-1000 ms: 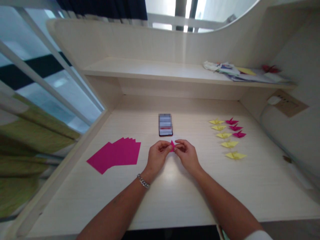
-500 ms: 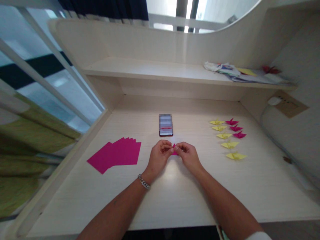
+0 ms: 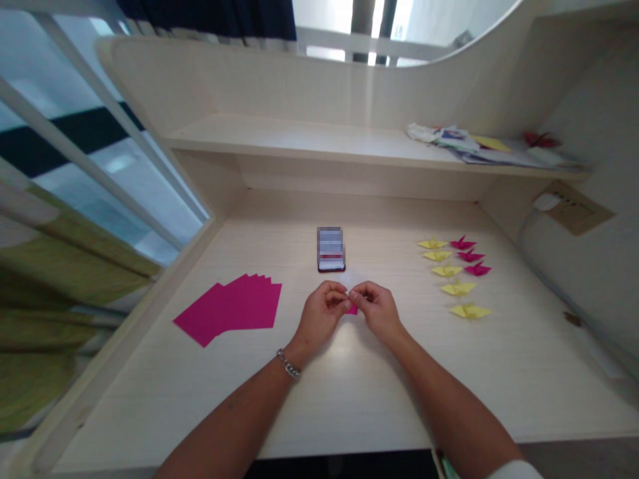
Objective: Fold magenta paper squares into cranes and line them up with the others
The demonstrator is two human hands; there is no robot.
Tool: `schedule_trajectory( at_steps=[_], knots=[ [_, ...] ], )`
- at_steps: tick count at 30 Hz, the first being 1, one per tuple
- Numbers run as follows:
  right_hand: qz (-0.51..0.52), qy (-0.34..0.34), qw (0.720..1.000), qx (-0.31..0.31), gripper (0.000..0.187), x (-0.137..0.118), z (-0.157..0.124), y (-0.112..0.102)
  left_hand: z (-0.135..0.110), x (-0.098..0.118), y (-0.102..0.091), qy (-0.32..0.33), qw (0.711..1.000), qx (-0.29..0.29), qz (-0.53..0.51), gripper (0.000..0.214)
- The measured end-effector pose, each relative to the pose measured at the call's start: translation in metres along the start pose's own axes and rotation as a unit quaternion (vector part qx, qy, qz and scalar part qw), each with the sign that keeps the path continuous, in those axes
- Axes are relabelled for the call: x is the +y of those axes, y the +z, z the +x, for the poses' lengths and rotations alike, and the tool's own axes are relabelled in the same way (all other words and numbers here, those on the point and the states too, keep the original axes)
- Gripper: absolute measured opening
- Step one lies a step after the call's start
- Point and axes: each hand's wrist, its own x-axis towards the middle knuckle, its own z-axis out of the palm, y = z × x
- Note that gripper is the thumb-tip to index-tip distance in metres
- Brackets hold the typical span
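Observation:
Between my fingertips is a small folded piece of magenta origami paper (image 3: 352, 309), mostly covered by the fingers. My left hand (image 3: 323, 311) pinches it from the left, its fingers curled. From the other side my right hand (image 3: 375, 307) closes thumb and forefinger on it. Both hands are low over the desk, just in front of a phone (image 3: 331, 250) lying face up. To the left lies a fanned stack of magenta paper squares (image 3: 244, 305). On the right stand folded paper cranes: several yellow cranes (image 3: 459, 289) in a column and three magenta cranes (image 3: 468, 255) beside them.
A pale wooden desk (image 3: 299, 399) holds everything, with a raised edge along its left side. Above the back runs a shelf (image 3: 299, 140) with papers (image 3: 479, 143) at its right end. A cable (image 3: 544, 276) runs down the right wall from a plug (image 3: 548, 201).
The magenta paper has shifted slightly in my fingers; its upper tip, which showed between them, is now covered. My hands have barely moved.

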Motion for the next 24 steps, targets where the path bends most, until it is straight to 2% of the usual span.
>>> schedule_trajectory(
  at_steps=[5,9,12,17,21,24],
  knots=[
    [0.005,-0.001,1.0,0.017,0.016,0.003,0.002,0.002,0.002,-0.006,-0.002,-0.009,0.999,-0.02,0.029,0.017],
    [0.08,0.042,0.996,-0.017,0.027,0.009,0.003,0.005,0.007,-0.008,-0.007,-0.016,0.999,0.014,0.049,0.018],
    [0.069,0.056,0.995,-0.045,0.023,0.01,0.002,0.004,0.009,-0.007,-0.008,-0.027,0.999,0.038,0.02,0.02],
    [0.029,0.038,0.998,-0.05,0.018,0.003,0.0,0.002,0.009,-0.001,-0.006,-0.031,0.999,0.027,-0.022,0.02],
    [0.048,0.031,0.997,-0.058,0.019,0.0,-0.002,0.003,0.008,0.004,-0.007,-0.023,0.999,0.037,-0.03,0.017],
    [0.091,0.049,0.993,-0.065,0.024,-0.001,-0.002,0.004,0.007,0.005,-0.008,-0.058,0.994,0.05,-0.077,0.02]
  ],
)
